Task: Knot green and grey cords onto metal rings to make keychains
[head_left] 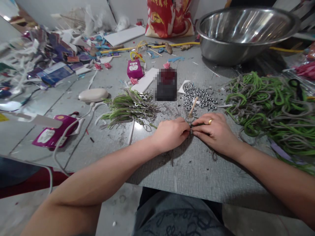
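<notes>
My left hand [172,133] is closed, fingertips pinched over the table. Facing it, my right hand [214,131], with a ring on one finger, pinches at the same spot. Something small and dark sits between the fingertips, too hidden to make out. A grey cord loop [214,155] shows beneath my right hand. Just beyond the fingers stand a thin wooden stick [194,106] and a heap of small silver metal rings or nuts [198,96]. Left of my left hand lies a bundle of green and grey cords [128,108] with metal pieces on them.
A big pile of green and grey cords [261,105] lies right. Behind it stands a steel basin [226,52], near a red bag [169,19]. Purple power sockets [135,68], a white cabled device [93,95] and scraps [56,52] occupy the left. A pixelated block [166,86] sits mid-table.
</notes>
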A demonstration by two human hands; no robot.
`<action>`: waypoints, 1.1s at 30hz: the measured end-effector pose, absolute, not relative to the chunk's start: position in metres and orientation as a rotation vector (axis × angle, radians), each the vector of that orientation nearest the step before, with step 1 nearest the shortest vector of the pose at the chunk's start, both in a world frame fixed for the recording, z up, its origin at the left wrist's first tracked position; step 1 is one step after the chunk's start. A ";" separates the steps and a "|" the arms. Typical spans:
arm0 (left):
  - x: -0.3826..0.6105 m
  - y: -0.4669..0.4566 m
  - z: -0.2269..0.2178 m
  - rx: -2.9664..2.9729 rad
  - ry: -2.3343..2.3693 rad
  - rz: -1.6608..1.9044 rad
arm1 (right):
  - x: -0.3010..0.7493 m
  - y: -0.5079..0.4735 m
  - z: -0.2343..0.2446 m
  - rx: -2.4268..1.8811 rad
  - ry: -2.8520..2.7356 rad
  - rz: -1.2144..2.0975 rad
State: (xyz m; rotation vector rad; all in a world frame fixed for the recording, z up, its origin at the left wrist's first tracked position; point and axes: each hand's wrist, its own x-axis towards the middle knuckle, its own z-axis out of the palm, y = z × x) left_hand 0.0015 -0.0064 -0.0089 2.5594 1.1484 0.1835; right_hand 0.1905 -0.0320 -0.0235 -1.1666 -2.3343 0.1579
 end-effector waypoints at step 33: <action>-0.034 0.009 0.041 2.674 1.114 -0.440 | 0.188 -0.034 -0.025 -1.214 -2.360 0.160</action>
